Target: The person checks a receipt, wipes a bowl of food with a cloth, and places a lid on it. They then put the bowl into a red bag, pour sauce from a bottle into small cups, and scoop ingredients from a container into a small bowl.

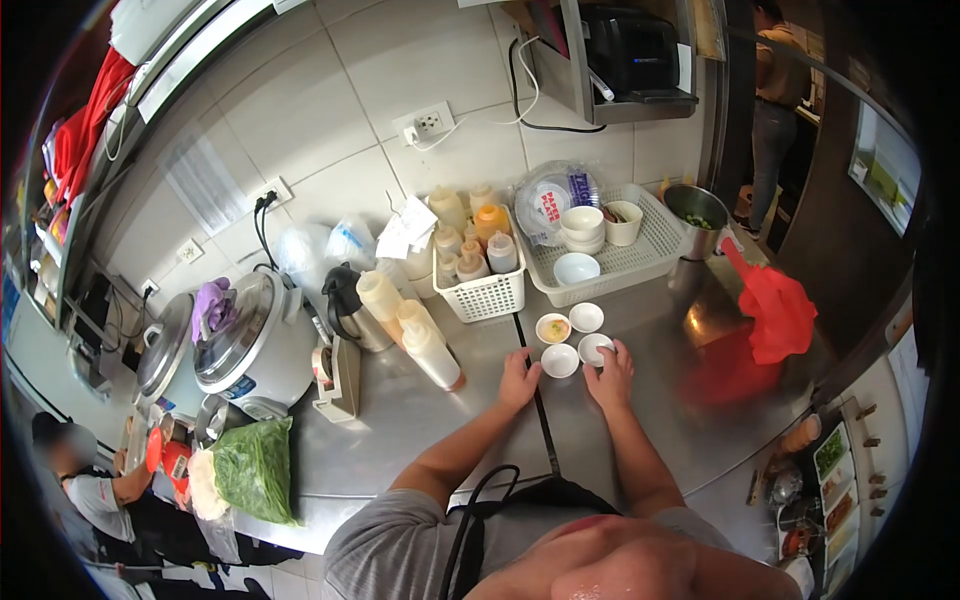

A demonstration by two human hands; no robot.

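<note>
Four small white bowls stand in a cluster on the steel counter in front of me. The back left bowl (553, 328) holds something yellowish-orange; the back right bowl (586, 318) and the front left bowl (560, 361) show white insides. My right hand (611, 378) is at the front right bowl (596, 349), its thumb and fingers closed about the near side of the rim. Left of the front left bowl, my left hand (519, 381) rests on the counter with fingers extended and nothing visible in it.
Squeeze bottles (430, 350) and a white basket (480, 298) of sauce bottles stand left. Behind the bowls is a grey tray (655, 240) with crockery. A metal pot (695, 215) and red plastic bag (775, 310) sit right. Other people are at far left and back right.
</note>
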